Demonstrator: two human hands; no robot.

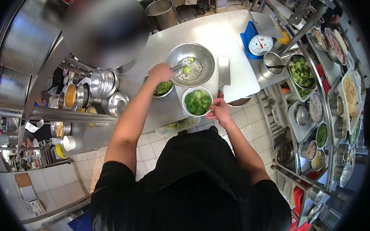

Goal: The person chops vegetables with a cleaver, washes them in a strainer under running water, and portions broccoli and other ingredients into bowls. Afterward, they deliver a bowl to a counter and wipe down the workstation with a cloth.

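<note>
In the head view my left hand point(161, 73) is closed on the handle of a metal utensil, which reaches into a large metal bowl point(203, 80). A few broccoli pieces point(186, 69) lie in that bowl. My right hand point(219, 113) grips the right rim of a white bowl point(186, 109) filled with broccoli point(198, 102). Below my left hand, a bowl of chopped greens point(163, 88) is partly covered by my wrist. A cleaver point(224, 71) lies at the left side of a white cutting board point(241, 72).
A blue scale point(249, 35) and a metal pitcher point(271, 60) stand at the right of the counter point(152, 114). Stacked metal bowls point(103, 83) sit at the left. Racks with food containers point(301, 71) line the right side.
</note>
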